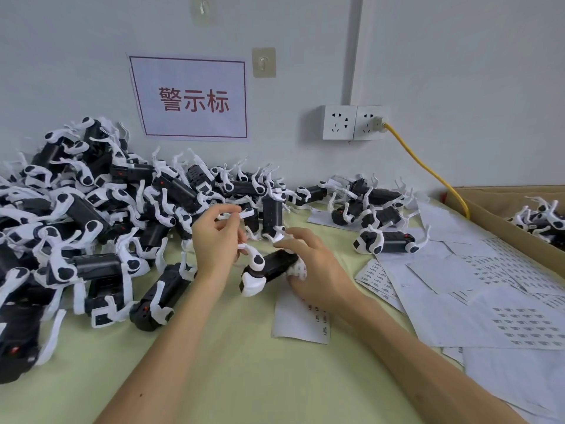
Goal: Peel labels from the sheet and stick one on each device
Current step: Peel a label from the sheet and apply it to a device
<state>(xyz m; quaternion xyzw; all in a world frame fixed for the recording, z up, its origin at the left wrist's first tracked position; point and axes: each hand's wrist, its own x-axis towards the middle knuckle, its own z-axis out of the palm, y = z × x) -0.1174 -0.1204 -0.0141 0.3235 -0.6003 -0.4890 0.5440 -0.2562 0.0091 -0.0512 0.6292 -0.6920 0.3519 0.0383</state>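
Forearms (171,347) enter from 6 o'clock. Centre: right hand (308,264) wraps device (275,264), above label sheet (301,319); left hand (214,243) pinches its white arm. Device pile (76,224) at 9 o'clock, probably unlabelled. Part-used sheets (489,286) at 3 o'clock. Carton (504,195) at 2 holds few. Much likely left.

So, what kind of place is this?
Probably a factory labelling station: a big pile of identical black-and-white devices, loose label sheets, and a red-lettered wall sign.
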